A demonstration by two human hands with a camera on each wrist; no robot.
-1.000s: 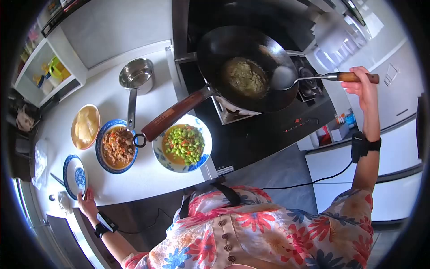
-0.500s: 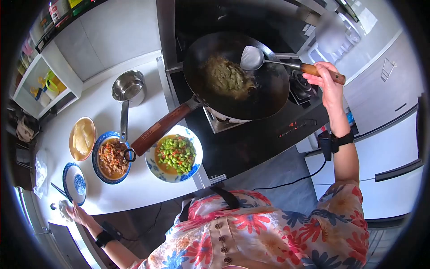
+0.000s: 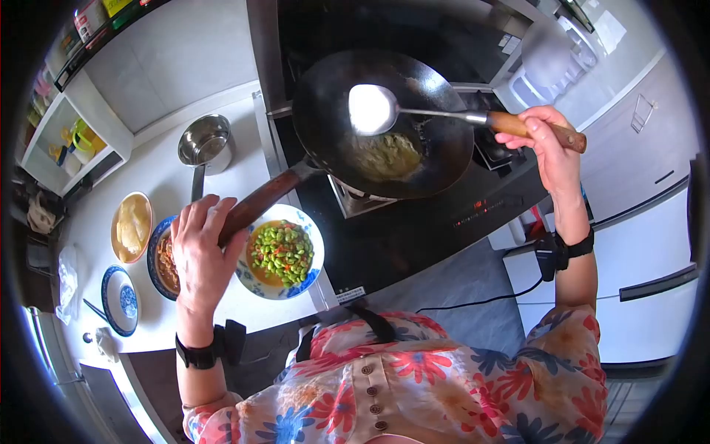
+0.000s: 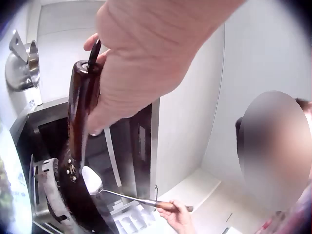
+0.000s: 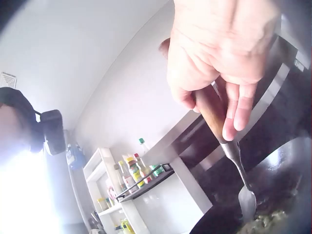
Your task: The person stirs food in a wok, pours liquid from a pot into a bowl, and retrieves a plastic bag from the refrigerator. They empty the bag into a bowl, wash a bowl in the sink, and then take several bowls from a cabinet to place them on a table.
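Note:
My right hand grips the wooden handle of a metal wok spatula. Its shiny blade is over the dark wok, close to a greenish-brown mash in the bottom. In the right wrist view the spatula's blade points down at that mash. My left hand is at the end of the wok's wooden handle, fingers on one side and thumb on the other. The left wrist view shows the thumb lying straight beside the wok handle and fingertips showing behind its hanging ring.
Beside the wok handle stand a bowl of green beans, a partly covered bowl of chopped meat and a small steel saucepan. Further left are a dish of pale food, a blue-and-white bowl and a cloth.
My left hand has moved from the small bowl, past the cloth, across to the wok handle. The spatula blade has swung left over the wok, and the mash has shifted.

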